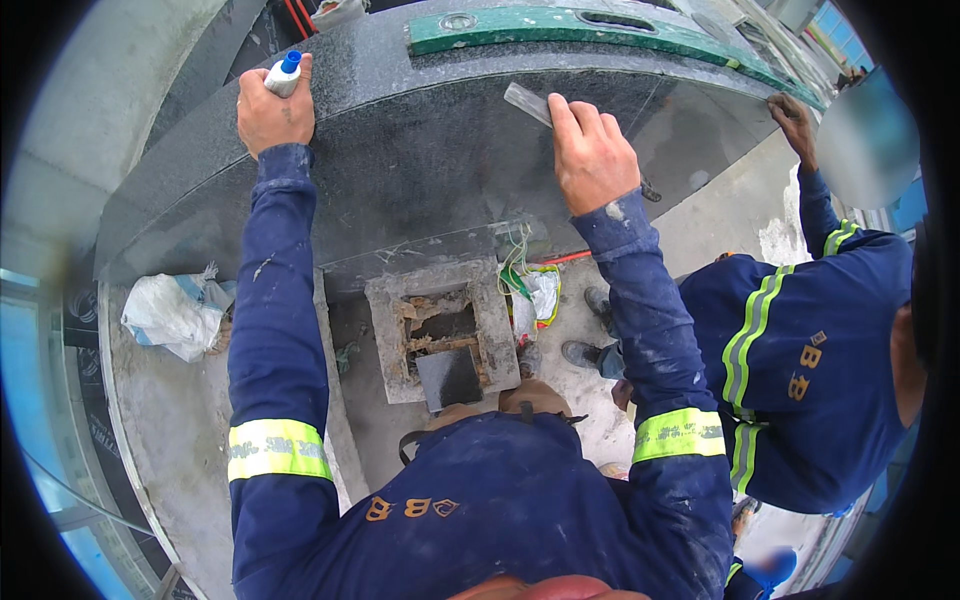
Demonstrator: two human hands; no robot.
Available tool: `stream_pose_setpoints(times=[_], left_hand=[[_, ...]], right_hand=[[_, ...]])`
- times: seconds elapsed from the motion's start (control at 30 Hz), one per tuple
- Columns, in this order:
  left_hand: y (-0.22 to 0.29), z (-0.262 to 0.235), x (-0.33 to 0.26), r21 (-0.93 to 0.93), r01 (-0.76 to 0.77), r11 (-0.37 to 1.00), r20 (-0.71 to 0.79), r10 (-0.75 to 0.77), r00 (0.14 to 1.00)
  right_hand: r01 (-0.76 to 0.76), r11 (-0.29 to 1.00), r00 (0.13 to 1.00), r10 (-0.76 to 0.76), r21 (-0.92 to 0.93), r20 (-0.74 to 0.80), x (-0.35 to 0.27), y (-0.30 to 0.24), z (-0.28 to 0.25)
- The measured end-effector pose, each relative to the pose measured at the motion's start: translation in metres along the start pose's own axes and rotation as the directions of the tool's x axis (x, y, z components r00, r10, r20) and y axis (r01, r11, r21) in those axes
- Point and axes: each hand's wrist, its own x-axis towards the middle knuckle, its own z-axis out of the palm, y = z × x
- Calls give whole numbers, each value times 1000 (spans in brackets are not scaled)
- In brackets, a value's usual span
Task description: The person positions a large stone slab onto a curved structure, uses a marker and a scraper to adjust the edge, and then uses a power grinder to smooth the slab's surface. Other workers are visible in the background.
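My left hand [276, 112] is wrapped round a white tube [282, 80] with a blue cap, held cap up over the far left edge of a dark grey stone slab [430, 145]. Further right, my right hand [596, 155] grips a flat grey strip [528, 102] with squared ends between thumb and fingers. Its free end points left, over the slab's top edge. Whether the strip touches the stone I cannot tell. Along the top of the slab lies a long green spirit level [540, 32], beyond my right hand.
A co-worker [790, 370] in a navy shirt leans at the right, one hand [793, 125] on the slab's end. Below stands a rough hollow block [395, 340] with a dark tile [449, 379] on it. A white sack [180, 318] lies on the concrete ledge [175, 430] at left.
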Motion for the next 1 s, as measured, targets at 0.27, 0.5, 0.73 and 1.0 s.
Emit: stream_pose_setpoints(times=[0.27, 0.5, 0.73, 1.0], left_hand=[[0, 0, 1, 1, 8, 1000, -30, -8, 1000], [0, 0, 0, -2, 0, 1000, -52, 0, 999], [-2, 0, -1, 1, -1, 1000, -82, 1, 997], [-1, 4, -1, -19, -7, 1000, -90, 5, 996]], right_hand=[[-2, 999, 1000, 1, -37, -30, 12, 6, 20], [-54, 997, 996, 50, -59, -76, 9, 14, 16], [-152, 963, 988, 148, -223, -35, 6, 47, 17], [25, 995, 998, -31, -97, -51, 14, 10, 18]])
